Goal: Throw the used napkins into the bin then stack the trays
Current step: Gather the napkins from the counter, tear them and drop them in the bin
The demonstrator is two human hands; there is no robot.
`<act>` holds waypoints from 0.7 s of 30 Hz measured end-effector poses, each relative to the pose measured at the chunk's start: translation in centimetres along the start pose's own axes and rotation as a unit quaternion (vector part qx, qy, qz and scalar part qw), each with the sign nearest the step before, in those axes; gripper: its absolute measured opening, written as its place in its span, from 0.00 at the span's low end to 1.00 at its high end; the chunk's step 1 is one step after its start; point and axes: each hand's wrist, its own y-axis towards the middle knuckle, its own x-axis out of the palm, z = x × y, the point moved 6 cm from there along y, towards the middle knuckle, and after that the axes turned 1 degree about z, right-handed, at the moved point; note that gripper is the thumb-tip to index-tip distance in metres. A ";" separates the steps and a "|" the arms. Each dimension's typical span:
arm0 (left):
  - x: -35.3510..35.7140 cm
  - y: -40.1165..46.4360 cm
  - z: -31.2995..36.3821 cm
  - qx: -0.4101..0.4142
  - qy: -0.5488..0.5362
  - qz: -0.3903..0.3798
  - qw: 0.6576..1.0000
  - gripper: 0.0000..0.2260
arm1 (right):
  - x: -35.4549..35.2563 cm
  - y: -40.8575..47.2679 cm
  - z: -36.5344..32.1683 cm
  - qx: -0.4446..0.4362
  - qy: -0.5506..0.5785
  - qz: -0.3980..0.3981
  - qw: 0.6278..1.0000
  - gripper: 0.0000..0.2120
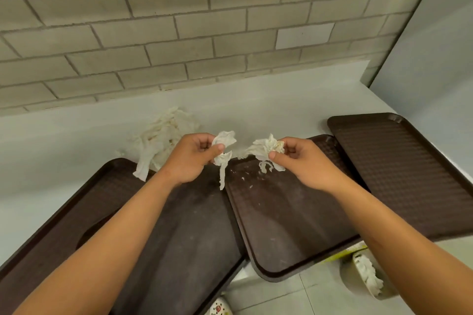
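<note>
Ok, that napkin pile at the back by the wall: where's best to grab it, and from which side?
Take the napkin pile at its bunched middle, coming straight down from above with spread fingers. It lies loose and flat on the counter, and the wall close behind blocks a rear approach. One strip droops onto the left tray, so gather it in too.
</note>
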 end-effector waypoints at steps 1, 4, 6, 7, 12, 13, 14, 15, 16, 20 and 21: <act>0.9 -0.3 0.4 0.000 -0.002 0.000 1.000 0.04 | -0.9 -0.8 0.2 0.000 0.002 0.002 1.000 0.08; 4.5 -1.2 1.8 0.000 -0.010 -0.005 1.000 0.05 | -3.9 -3.4 1.1 -0.001 0.019 0.003 1.000 0.07; 7.3 -2.1 2.9 -0.002 -0.013 -0.007 1.000 0.05 | -6.0 -5.2 1.9 -0.003 0.029 0.002 1.000 0.07; 8.7 -2.6 3.4 -0.006 -0.016 -0.007 1.000 0.05 | -7.1 -6.2 2.1 -0.004 0.033 0.002 0.999 0.07; 15.9 -4.8 6.1 -0.012 -0.034 -0.015 0.999 0.05 | -12.6 -11.3 4.1 -0.013 0.057 0.003 0.998 0.08; 17.5 -5.3 6.7 -0.013 -0.037 -0.017 0.999 0.05 | -13.6 -12.4 4.5 -0.014 0.063 0.002 0.998 0.08; 19.0 -5.7 7.2 -0.012 -0.039 -0.020 0.999 0.06 | -14.6 -13.5 4.9 -0.013 0.068 0.003 0.998 0.08; 20.6 -6.1 7.7 -0.010 -0.040 -0.026 0.999 0.06 | -15.7 -14.7 5.3 -0.012 0.073 0.003 0.997 0.08; 22.2 -6.5 8.2 -0.008 -0.038 -0.033 0.999 0.06 | -16.7 -15.8 5.8 -0.011 0.074 0.004 0.997 0.07; 27.4 -7.5 10.0 -0.005 -0.019 -0.049 0.999 0.05 | -20.5 -19.3 7.7 -0.009 0.068 0.015 0.998 0.09; 28.5 -7.6 10.4 -0.004 -0.018 -0.053 0.998 0.05 | -21.5 -20.0 8.1 -0.008 0.069 0.022 0.997 0.08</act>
